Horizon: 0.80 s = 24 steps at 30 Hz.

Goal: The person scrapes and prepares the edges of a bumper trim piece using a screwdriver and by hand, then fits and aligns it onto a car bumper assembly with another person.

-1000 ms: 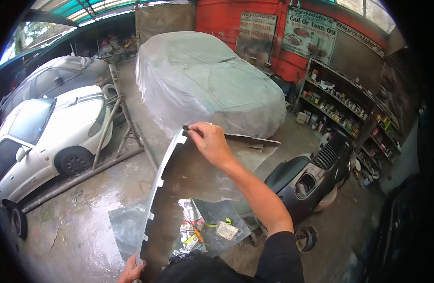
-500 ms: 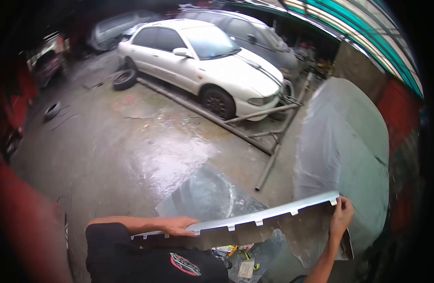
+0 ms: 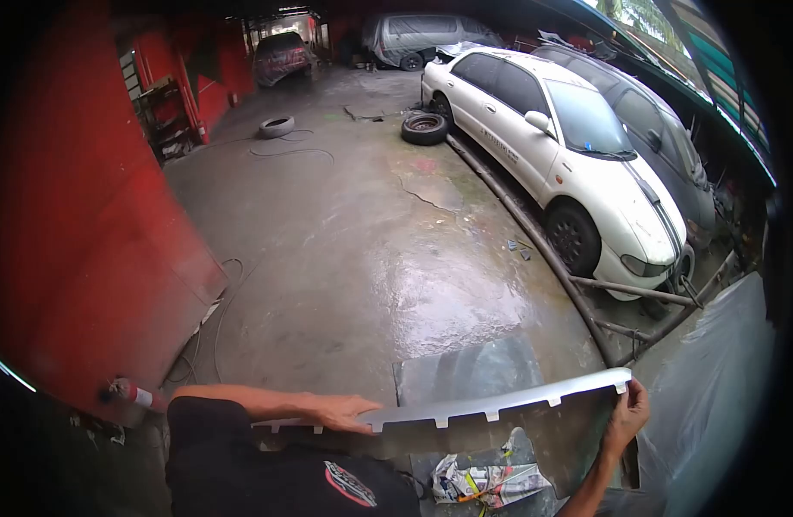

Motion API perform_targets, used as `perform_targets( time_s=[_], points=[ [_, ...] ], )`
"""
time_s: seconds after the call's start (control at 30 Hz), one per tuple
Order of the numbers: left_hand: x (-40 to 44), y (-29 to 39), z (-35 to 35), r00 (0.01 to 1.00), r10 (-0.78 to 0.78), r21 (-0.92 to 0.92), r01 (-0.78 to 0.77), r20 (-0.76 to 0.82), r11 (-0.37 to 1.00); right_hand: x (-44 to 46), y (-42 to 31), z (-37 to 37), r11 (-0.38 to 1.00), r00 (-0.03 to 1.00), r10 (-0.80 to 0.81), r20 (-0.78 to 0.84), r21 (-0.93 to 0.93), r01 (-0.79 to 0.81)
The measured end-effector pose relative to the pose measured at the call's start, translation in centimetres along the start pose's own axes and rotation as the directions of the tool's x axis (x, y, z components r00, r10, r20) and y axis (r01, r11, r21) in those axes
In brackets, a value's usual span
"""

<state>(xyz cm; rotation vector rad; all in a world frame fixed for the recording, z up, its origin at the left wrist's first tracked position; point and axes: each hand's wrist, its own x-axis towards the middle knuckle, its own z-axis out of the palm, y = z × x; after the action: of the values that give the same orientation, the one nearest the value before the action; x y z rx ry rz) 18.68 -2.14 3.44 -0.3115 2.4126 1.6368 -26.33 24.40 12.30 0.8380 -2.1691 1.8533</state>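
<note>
A long, curved car body panel [image 3: 508, 401], perhaps a bumper cover, spans the front of my body. Its silver upper edge carries a row of small square tabs, and the side facing me is dull grey-brown. My left hand [image 3: 343, 414] is closed over that edge left of the middle, thumb on the near side. At the panel's right end, my right hand [image 3: 629, 415] pinches the corner between thumb and fingers. The far left part of the panel is hidden behind my arm and black shirt.
Below the panel lies crumpled newspaper [image 3: 491, 481]. A white car [image 3: 534, 129] stands at the right behind a metal pipe frame [image 3: 534, 228]. Clear plastic sheeting [image 3: 698, 370] hangs at right. Loose tyres [image 3: 424, 129], a hose [image 3: 220, 327] and a fire extinguisher [image 3: 138, 394] are on the left and ahead.
My view has swung left, bringing the red wall and the far end of the garage into sight. Both hands keep their hold on the panel, which stays at about the same place before me.
</note>
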Motion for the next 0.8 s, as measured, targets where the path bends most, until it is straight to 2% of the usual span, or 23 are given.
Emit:
perform_targets(
  time_s=[0.07, 0.27, 0.4, 0.5, 0.57, 0.63, 0.73, 0.8],
  points=[
    [-1.6, -0.9, -0.3, 0.999, -0.014, -0.018, 0.013, -0.051, 1.0, 0.6, -0.3, 2.3, 0.999, 0.999, -0.012, 0.049, -0.031, 0.014],
    [-7.1, -6.6, -6.4, 0.993, -0.084, -0.123, 0.074, -0.078, 0.99, -0.7, -4.8, 14.2, 0.994, 0.991, 0.066, 0.113, 0.076, -0.075],
    [-11.1, -10.2, -11.0, 0.978, -0.033, -0.127, 0.007, -0.206, 0.992, -0.9, -8.2, 23.5, 0.997, 0.979, -0.074, 0.188, -0.014, 0.078],
    [-14.2, -12.2, -13.9, 0.954, -0.053, -0.124, 0.017, -0.293, 0.992, 0.6, -9.3, 29.7, 0.958, 0.938, -0.225, 0.263, -0.114, 0.262],
    [-16.1, -13.1, -15.4, 0.936, -0.066, -0.133, 0.02, -0.346, 0.991, 0.6, -11.7, 34.0, 0.961, 0.934, -0.205, 0.293, -0.119, 0.248],
    [-17.9, -13.9, -16.8, 0.917, -0.07, -0.146, 0.013, -0.392, 0.989, 1.0, -12.3, 38.1, 0.923, 0.882, -0.321, 0.345, -0.096, 0.373],
    [-20.2, -14.3, -18.8, 0.901, -0.107, -0.189, 0.028, -0.42, 0.981, 2.1, -13.2, 43.5, 0.938, 0.868, -0.291, 0.402, -0.06, 0.342],
    [-21.1, -14.7, -19.4, 0.882, -0.121, -0.2, 0.031, -0.455, 0.979, 2.5, -13.9, 46.6, 0.916, 0.855, -0.307, 0.419, -0.116, 0.385]
  ],
)
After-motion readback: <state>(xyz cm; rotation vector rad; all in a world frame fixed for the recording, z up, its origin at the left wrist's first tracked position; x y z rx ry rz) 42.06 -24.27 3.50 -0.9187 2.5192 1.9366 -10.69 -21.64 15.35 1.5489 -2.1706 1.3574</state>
